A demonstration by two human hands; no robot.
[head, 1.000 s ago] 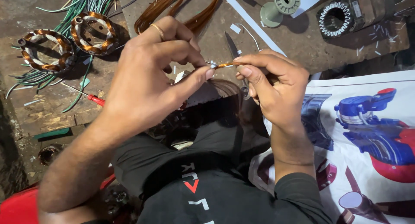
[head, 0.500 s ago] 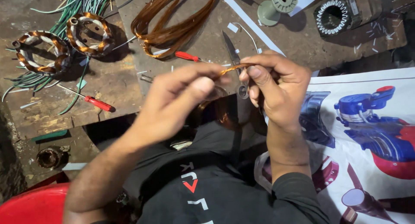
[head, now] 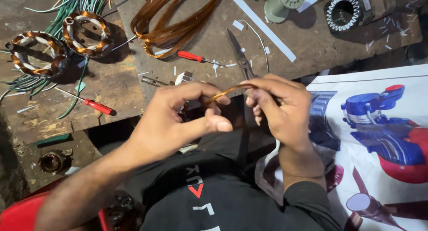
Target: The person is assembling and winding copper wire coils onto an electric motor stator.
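A thin bundle of copper wire (head: 229, 90) is arching between the two hands, just above the person's lap and in front of the near edge of the workbench (head: 312, 48). Its long axis is running roughly left to right, rising slightly toward the right hand. The left hand (head: 178, 119) is closing on the wire's left end, the fingers curled over it from above and the thumb lying beneath them; the exact contact point is hidden behind the fingers. The right hand (head: 278, 108) is pinching the other end between thumb and curled fingers, knuckles toward the camera, so the wire's right end is disappearing inside that grip. How far the strand is running on below the hands is hard to make out against the dark clothing.

On the bench behind the hands a pair of scissors (head: 240, 57) is lying with its blades pointing away, just beyond the wire. A red-handled screwdriver (head: 191, 56) is lying beside a large loose hank of copper wire (head: 171, 21). Further left, two wound coils (head: 58, 43) are sitting near a second red screwdriver (head: 99, 107). At the far right a motor stator (head: 344, 10) is standing, partly cut off by the top edge. A printed poster (head: 379, 124) is lying to the right of the right hand.
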